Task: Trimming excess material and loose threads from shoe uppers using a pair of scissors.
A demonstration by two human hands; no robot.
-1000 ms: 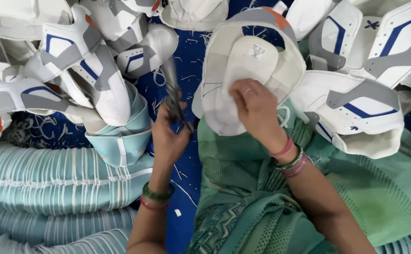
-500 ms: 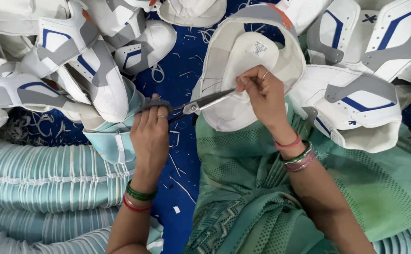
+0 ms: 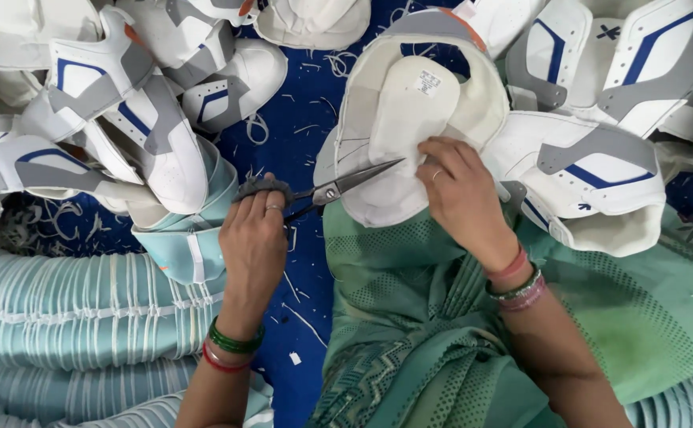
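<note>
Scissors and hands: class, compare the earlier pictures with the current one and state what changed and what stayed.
The left hand swung the scissors from upright to level, blades now over the white shoe upper. The right hand slid from the upper's middle toward its lower edge. The surrounding pile stayed put.

Scissors [image 3: 338, 186] left of padded piece [image 3: 410, 119], piece on lap.

left hand [image 3: 253, 238]: grips scissors [image 3: 338, 187] | right hand [image 3: 461, 194]: pins white pad [image 3: 398, 119]
</note>
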